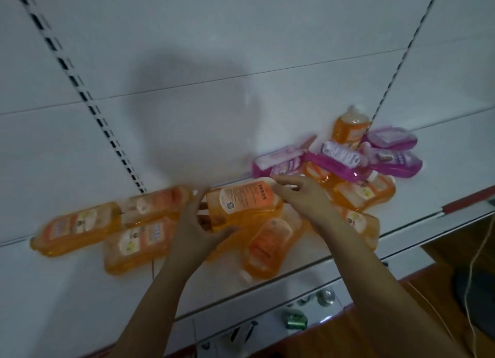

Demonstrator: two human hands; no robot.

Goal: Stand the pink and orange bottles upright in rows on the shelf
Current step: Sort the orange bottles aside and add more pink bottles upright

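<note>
From my head camera I look down on a white shelf (80, 290) strewn with bottles. My left hand (198, 229) grips the bottom end of an orange bottle (241, 205) that lies sideways, its back label up; thumb under, fingers curled over the far edge, clamped on it. My right hand (305, 194) rests on the cap end of that same bottle, fingers spread apart and lightly bent, touching it rather than closed round it. Other orange bottles (77, 229) lie flat to the left, in front and to the right, some overlapping. Behind my right hand, a heap of pink bottles (340, 159) lies against the back panel. One orange bottle (351, 127) stands upright at the back, beside the pink heap.
</note>
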